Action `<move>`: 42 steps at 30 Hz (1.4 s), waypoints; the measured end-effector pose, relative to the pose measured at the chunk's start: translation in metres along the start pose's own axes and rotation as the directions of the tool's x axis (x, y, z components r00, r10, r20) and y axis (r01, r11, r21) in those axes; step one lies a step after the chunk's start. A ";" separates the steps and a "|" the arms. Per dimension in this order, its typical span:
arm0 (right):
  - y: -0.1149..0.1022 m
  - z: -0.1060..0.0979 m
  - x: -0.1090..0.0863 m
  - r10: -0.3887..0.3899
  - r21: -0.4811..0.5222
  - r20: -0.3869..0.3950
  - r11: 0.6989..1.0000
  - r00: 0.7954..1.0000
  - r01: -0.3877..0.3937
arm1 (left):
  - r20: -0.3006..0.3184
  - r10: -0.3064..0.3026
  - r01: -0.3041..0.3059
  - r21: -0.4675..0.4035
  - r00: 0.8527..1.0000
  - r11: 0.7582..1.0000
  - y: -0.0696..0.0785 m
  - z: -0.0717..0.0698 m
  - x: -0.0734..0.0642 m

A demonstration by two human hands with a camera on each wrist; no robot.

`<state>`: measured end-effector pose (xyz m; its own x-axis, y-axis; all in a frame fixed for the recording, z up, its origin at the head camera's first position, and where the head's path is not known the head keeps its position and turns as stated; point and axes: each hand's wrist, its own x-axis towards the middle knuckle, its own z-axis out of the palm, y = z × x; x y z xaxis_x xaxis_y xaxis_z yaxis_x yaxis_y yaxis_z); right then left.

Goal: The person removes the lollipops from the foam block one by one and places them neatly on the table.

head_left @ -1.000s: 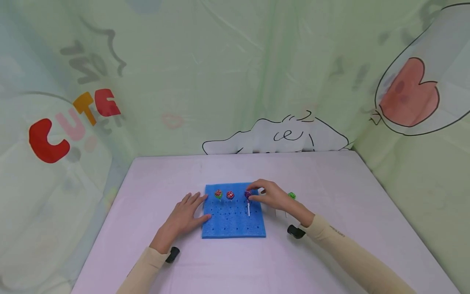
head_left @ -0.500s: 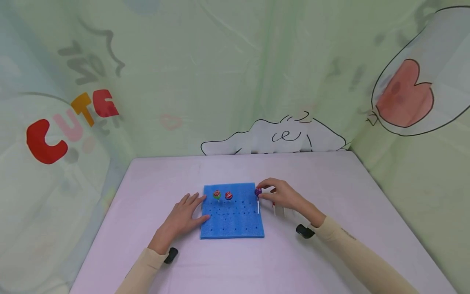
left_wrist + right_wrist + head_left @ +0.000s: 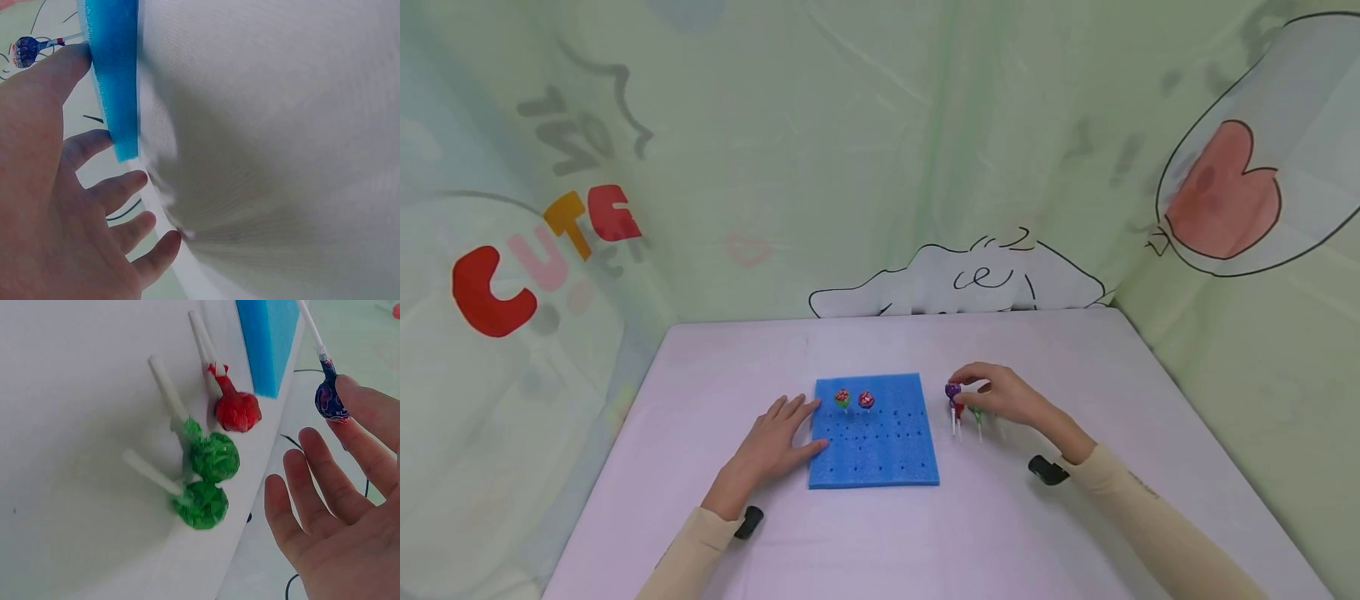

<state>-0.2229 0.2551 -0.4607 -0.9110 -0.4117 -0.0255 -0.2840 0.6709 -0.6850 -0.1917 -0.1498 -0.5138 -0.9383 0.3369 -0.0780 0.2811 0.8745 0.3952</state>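
- Nearest bit: left hand [image 3: 780, 437], fingers spread, gripping nothing, thumb and index against the left edge of the foam [image 3: 868, 462]. I'd guess it's steadying the thing.
- Right of that, loose on the table [image 3: 850, 546]: a red lollipop [image 3: 237, 412] and two green ones [image 3: 215, 456].
- Right hand [image 3: 1011, 396] reaches in there from the right, thumb and index pinching the purple lollipop [image 3: 326, 400] by its head, stick down, other fingers loose. Looks like mid-carry to me; next move probably calls for lowering it gently without bumping the red one.
- Far left on the foam, two wrapped pops [image 3: 866, 400] stand upright.
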 end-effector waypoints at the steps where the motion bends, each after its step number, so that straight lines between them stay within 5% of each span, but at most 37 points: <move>1: 0.001 -0.002 -0.001 0.002 -0.001 0.001 1.000 1.000 -0.002 | 0.000 0.001 -0.001 0.000 1.000 1.000 0.000 0.000 0.000; 24: 0.023 -0.044 -0.020 -0.018 -0.086 0.080 0.996 0.997 0.025 | -0.005 -0.009 0.009 -0.008 1.000 1.000 -0.001 0.000 -0.001; 42: 0.052 -0.054 -0.020 0.121 -0.160 0.138 0.982 0.983 -0.098 | -0.002 -0.013 0.013 -0.003 1.000 1.000 0.000 0.000 -0.001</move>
<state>-0.2361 0.3315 -0.4565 -0.8884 -0.4088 -0.2087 -0.2371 0.7981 -0.5539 -0.1908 -0.1499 -0.5134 -0.9423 0.3246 -0.0817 0.2679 0.8777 0.3972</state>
